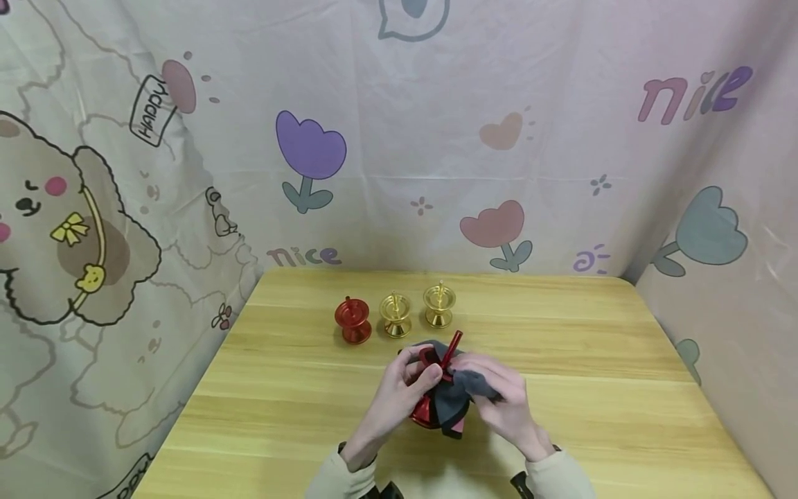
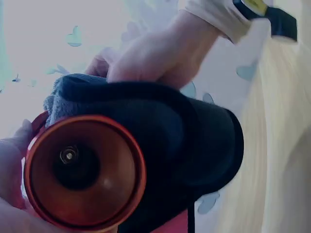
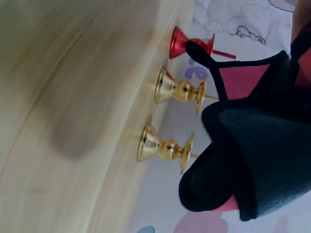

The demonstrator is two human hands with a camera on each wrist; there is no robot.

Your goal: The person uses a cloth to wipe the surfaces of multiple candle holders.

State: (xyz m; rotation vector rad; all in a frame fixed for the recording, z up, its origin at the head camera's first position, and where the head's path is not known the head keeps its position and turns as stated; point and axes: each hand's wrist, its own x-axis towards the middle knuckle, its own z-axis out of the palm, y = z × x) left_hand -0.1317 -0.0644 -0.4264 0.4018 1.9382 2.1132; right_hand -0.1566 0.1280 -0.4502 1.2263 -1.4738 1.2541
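Observation:
My left hand [image 1: 395,395] grips a red metal candle holder [image 1: 423,414] by its dish, with the spike [image 1: 453,346] pointing up and away. The left wrist view looks into its round hollow base [image 2: 119,179], where a small screw end shows. My right hand [image 1: 508,398] pinches a dark grey cloth [image 1: 450,405] with black edging and a pink underside. Part of the cloth lies against the dish near the spike, and the rest hangs beside the stem. In the right wrist view the cloth [image 3: 267,145] covers most of the held holder.
Beyond my hands, another red candle holder [image 1: 352,317] and two gold ones, a middle one [image 1: 395,313] and a right one [image 1: 439,303], stand upright in a row on the wooden table [image 1: 580,346]. A printed curtain [image 1: 405,138] hangs behind the table's far edge.

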